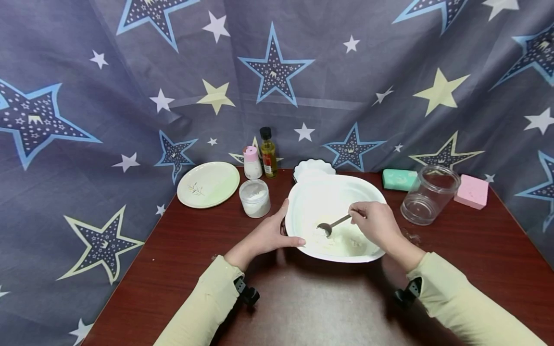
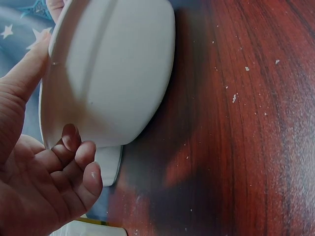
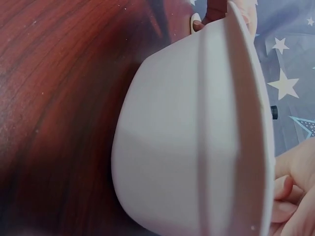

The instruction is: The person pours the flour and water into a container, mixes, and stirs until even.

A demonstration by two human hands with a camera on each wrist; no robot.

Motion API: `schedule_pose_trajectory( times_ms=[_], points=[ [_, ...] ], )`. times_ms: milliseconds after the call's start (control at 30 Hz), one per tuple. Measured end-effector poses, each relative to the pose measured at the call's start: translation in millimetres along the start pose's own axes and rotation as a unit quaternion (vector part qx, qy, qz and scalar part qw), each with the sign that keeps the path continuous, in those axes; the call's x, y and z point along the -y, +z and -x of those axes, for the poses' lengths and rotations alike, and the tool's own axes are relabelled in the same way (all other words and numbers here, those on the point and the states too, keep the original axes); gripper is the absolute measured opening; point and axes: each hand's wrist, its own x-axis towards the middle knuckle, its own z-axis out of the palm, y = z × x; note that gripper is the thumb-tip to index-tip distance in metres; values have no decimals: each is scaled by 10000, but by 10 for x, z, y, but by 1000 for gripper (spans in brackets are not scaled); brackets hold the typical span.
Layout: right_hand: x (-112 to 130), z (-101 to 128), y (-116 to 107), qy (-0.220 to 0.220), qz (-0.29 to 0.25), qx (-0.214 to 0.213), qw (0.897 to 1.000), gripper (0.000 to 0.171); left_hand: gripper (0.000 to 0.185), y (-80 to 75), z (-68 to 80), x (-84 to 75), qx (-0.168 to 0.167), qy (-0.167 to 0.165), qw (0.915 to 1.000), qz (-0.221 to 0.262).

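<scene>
Left hand [image 1: 269, 235]: we see the thumb along the rim and the fingers curled against the outer wall of the white bowl [image 1: 303, 202], steadying it. Right hand [image 1: 375, 224]: fingers pinch the spoon [image 1: 332, 225] handle, its tip in white powder [image 1: 342, 242]. The bowl sits on the table [image 1: 182, 250] between both hands.

Smooth, faintly glossy large white plastic-looking bowl [image 1: 372, 192], matt on its outer wall. Dull grey metal spoon [image 1: 332, 225] in pale, powdery flour [image 1: 346, 242]. Polished dark red-brown wooden table [image 1: 329, 307], glossy, dusted with white specks. Clear round jar [image 1: 429, 194], perhaps plastic. Soft matt star-printed grey cloth backdrop [image 1: 108, 86].
</scene>
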Motion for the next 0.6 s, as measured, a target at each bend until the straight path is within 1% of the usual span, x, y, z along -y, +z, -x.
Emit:
schedule_pose_trajectory(
  times_ms=[167, 433, 600],
  points=[
    [21, -16, 68, -124, 23, -222, 9997, 13, 119, 1, 1, -2, -9, -9, 10000, -36],
    [16, -54, 148, -32, 81, -403, 9991, 11, 119, -3, 10, -15, -46, 32, 10000, -6],
    [6, -71, 148, -41, 217, -497, 9985, 9, 118, -4, 11, -18, -43, 68, 10000, 40]
  ],
)
